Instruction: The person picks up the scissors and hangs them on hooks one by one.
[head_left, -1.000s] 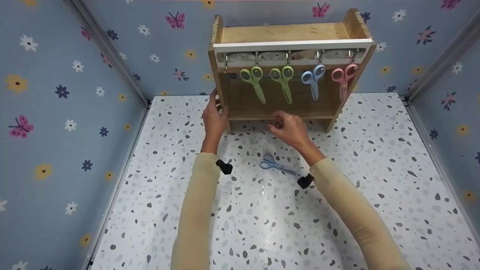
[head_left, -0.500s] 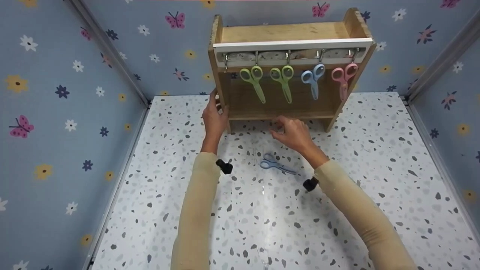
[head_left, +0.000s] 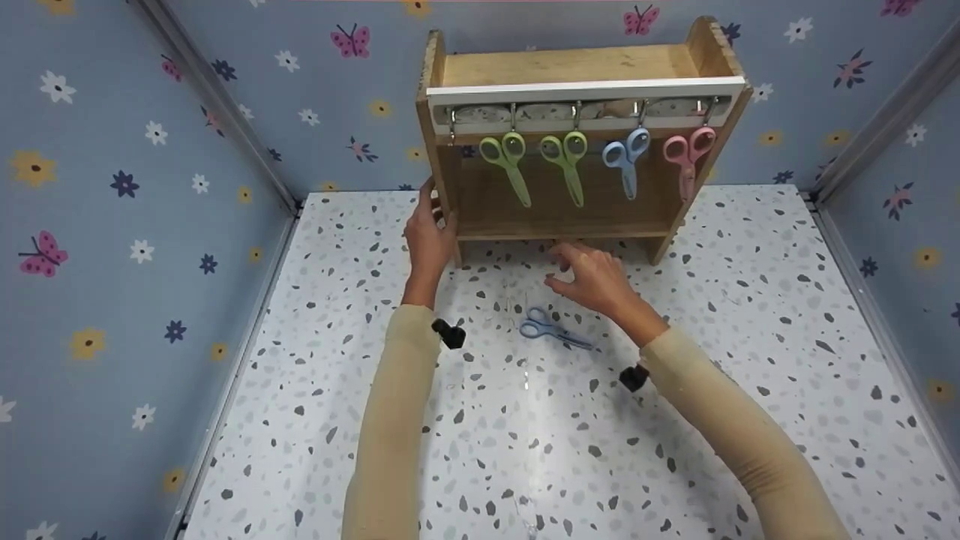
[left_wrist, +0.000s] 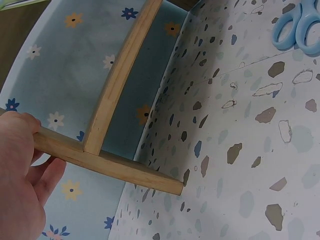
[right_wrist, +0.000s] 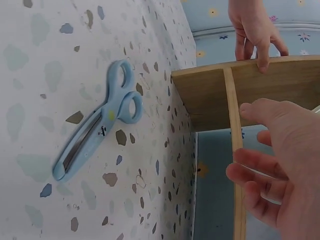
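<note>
A wooden rack (head_left: 570, 229) with a white hook strip (head_left: 465, 94) stands against the back wall. My left hand (head_left: 430, 236) grips its left side panel (left_wrist: 120, 167), thumb and fingers on either side. Just in front of the bottom shelf is my right hand (head_left: 596, 277), its fingers loosely bent and holding nothing. Below that hand, blue scissors (right_wrist: 107, 115) lie closed on the speckled table, loops toward the rack. From the hooks hang two green scissors (head_left: 508, 161), other blue scissors (head_left: 628, 157) and pink scissors (head_left: 688, 157).
The leftmost hook (head_left: 451, 127) carries no scissors. Patterned panels (head_left: 135, 300) enclose the speckled white table (head_left: 510, 450) at the back and both sides. The rack has an upper shelf (head_left: 570, 67) behind the hook strip.
My right hand has drawn back from the bottom shelf, a little to the right and toward me, with its fingers spreading slightly. The left hand, rack and scissors stay in place.
</note>
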